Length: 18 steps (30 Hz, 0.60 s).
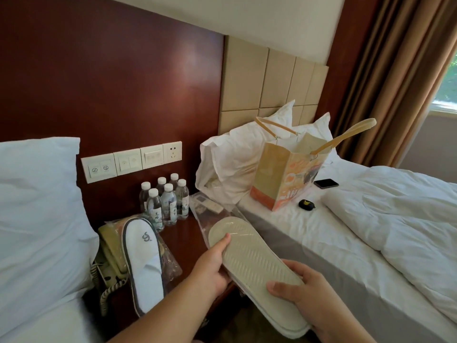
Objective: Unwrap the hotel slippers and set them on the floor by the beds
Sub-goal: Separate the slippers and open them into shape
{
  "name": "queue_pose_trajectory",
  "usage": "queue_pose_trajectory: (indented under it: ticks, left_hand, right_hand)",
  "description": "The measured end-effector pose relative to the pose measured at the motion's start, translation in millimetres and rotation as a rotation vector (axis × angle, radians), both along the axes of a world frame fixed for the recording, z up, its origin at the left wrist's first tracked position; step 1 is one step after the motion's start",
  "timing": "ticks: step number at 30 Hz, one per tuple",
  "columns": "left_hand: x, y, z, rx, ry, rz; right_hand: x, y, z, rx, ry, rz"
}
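Both my hands hold a flat pair of white slippers (254,266), ribbed sole up, over the gap between the two beds. My left hand (210,266) grips the left edge, thumb on the sole. My right hand (304,295) grips the near right edge. The toe end still lies inside a clear plastic wrapper (215,219) that trails onto the nightstand. A second pair of white slippers (146,263) with a grey logo lies in its wrapper on the nightstand, leaning over a telephone.
On the dark wood nightstand (188,241) stand several water bottles (164,201), a corded telephone (111,256) and remotes. The right bed (371,231) carries a paper bag (284,179), a phone, a small black case and pillows. A pillow (37,206) lies on the left bed.
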<state>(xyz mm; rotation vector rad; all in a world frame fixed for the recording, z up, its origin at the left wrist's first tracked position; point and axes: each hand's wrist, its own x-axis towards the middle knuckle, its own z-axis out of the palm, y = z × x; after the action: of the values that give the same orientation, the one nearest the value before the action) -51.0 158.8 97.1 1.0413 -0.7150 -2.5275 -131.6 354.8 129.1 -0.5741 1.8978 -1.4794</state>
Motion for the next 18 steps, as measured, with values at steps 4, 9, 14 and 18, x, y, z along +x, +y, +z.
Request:
queue_pose_trajectory:
  ticks: [4, 9, 14, 18]
  left_hand:
    - [-23.9, 3.8, -18.8, 0.022, 0.006, 0.076]
    - [-29.6, -2.6, -36.2, 0.022, -0.053, -0.009]
    - [-30.8, -39.4, -45.3, 0.016, -0.1, 0.101]
    - [-37.6, -64.2, -56.3, 0.004, -0.127, 0.276]
  right_hand:
    - [-10.0, -3.9, -12.8, -0.007, 0.0, -0.029]
    - [-36.7, -6.7, -11.6, 0.069, -0.108, 0.033]
    - [-55.1, -12.1, -11.5, 0.106, -0.072, 0.138]
    - [-60.3, -17.2, -16.3, 0.081, -0.081, 0.148]
